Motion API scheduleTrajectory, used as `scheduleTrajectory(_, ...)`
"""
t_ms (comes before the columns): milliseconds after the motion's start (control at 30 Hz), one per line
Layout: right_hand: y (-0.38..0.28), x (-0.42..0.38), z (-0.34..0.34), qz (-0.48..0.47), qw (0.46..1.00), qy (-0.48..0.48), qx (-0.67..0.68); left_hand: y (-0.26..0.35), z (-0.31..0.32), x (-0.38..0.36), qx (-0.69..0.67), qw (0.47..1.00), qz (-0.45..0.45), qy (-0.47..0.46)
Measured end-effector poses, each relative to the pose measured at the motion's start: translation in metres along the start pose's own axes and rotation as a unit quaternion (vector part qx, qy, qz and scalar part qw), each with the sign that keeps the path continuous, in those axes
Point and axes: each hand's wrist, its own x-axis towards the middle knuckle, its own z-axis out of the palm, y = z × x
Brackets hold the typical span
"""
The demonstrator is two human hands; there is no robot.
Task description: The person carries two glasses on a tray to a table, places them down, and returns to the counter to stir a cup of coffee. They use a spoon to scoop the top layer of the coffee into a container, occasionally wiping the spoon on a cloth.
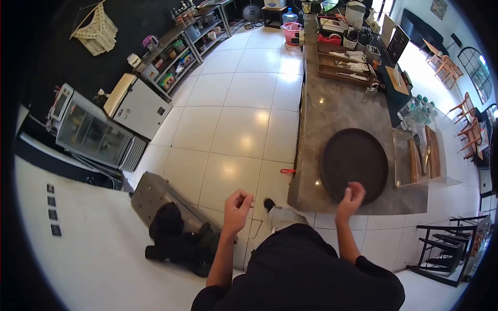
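A round dark tray [354, 163] lies flat on the near end of a grey stone counter [332, 106]. My right hand [352, 197] is at the tray's near rim, fingers curled over its edge, touching it. My left hand [237, 206] hangs in the air over the white tiled floor, left of the counter, fingers loosely curled and holding nothing. My dark trousers and one shoe [268, 204] show below.
A clear box [423, 155] with utensils sits right of the tray. Bottles [415, 109] and wooden trays [345, 65] stand farther along the counter. A glass-door fridge [96, 132] and shelves [176, 52] line the left wall. A grey box and dark bag [171, 228] lie on the floor.
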Motion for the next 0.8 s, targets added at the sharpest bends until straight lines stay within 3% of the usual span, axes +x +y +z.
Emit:
scheduleTrajectory(33,-0.016,-0.011,0.022,0.034,0.979,-0.155,0.131,-0.002,-0.001,0.022,-0.001,1.000,-0.002,-0.007)
scheduleTrajectory(100,-0.059,-0.031,0.088,0.158,0.926,-0.316,0.133,-0.006,0.003,0.068,0.016,0.998,0.024,-0.055)
scheduleTrajectory(167,-0.066,-0.049,0.164,0.195,0.840,-0.462,0.207,0.007,-0.003,0.115,0.073,0.990,0.052,-0.106)
scheduleTrajectory(200,-0.090,-0.058,0.197,0.243,0.780,-0.501,0.284,0.035,-0.001,0.135,0.256,0.933,0.225,-0.116)
scheduleTrajectory(233,-0.115,-0.062,0.232,0.287,0.711,-0.532,0.360,0.053,-0.002,0.155,0.422,0.812,0.385,-0.119)
scheduleTrajectory(267,-0.129,-0.067,0.268,0.292,0.710,-0.529,0.363,0.057,-0.012,0.167,0.425,0.811,0.381,-0.124)
scheduleTrajectory(333,-0.157,-0.067,0.338,0.610,0.430,-0.499,0.439,0.064,-0.037,0.198,0.497,0.787,0.359,-0.075)
scheduleTrajectory(367,-0.173,-0.065,0.359,0.604,0.436,-0.501,0.442,0.067,-0.050,0.216,0.493,0.786,0.367,-0.075)
scheduleTrajectory(433,-0.223,-0.056,0.384,0.533,0.339,-0.618,0.467,0.075,-0.078,0.255,0.459,0.775,0.434,0.028)
scheduleTrajectory(467,-0.236,-0.048,0.398,0.492,0.287,-0.673,0.472,0.081,-0.086,0.277,0.452,0.774,0.442,0.030)
scheduleTrajectory(500,-0.232,-0.040,0.416,0.484,0.295,-0.677,0.470,0.090,-0.094,0.301,0.450,0.764,0.459,0.053)
scheduleTrajectory(567,-0.212,-0.025,0.450,0.344,0.464,-0.746,0.332,0.096,-0.109,0.356,0.440,0.754,0.482,0.077)
scheduleTrajectory(600,-0.218,-0.020,0.473,0.233,0.506,-0.753,0.350,0.089,-0.117,0.391,0.378,0.806,0.453,0.049)
scheduleTrajectory(633,-0.238,-0.004,0.483,0.228,0.512,-0.752,0.346,0.086,-0.121,0.422,0.313,0.851,0.420,0.019)
scheduleTrajectory(667,-0.269,0.014,0.485,0.041,0.637,-0.727,0.252,0.097,-0.115,0.449,0.174,0.936,0.305,0.004)
scheduleTrajectory(700,-0.287,0.030,0.497,-0.148,0.725,-0.657,0.144,0.102,-0.110,0.481,0.169,0.935,0.311,-0.002)
scheduleTrajectory(767,-0.271,0.055,0.545,-0.167,0.807,-0.540,0.172,0.112,-0.097,0.541,-0.080,0.980,0.159,-0.091)
scheduleTrajectory(800,-0.277,0.066,0.572,-0.225,0.807,-0.493,0.235,0.120,-0.084,0.565,-0.159,0.957,0.154,-0.189)
